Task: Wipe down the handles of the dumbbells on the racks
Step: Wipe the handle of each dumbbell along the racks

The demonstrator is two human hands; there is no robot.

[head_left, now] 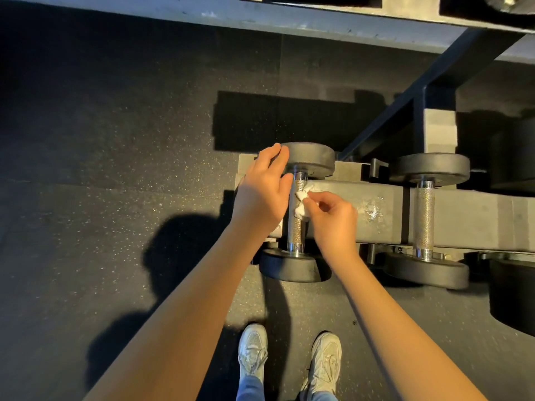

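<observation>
Two black dumbbells lie across the low rack rail (376, 198). The left dumbbell (307, 160) has a knurled chrome handle (298, 230). My right hand (333, 221) pinches a small crumpled white wipe (302, 204) and holds it against the middle of that handle. My left hand (260, 195) hovers at the handle's left side, fingers straight and reaching toward the far weight head, holding nothing. The second dumbbell (428, 169) sits to the right, its handle (423, 218) untouched.
A higher rack shelf (289, 18) runs across the top, with a dark diagonal strut (411, 94) down to the low rail. Dark speckled rubber floor (115, 169) spreads to the left. My shoes (289, 354) stand just in front of the rack. Another large black weight (512, 293) sits at far right.
</observation>
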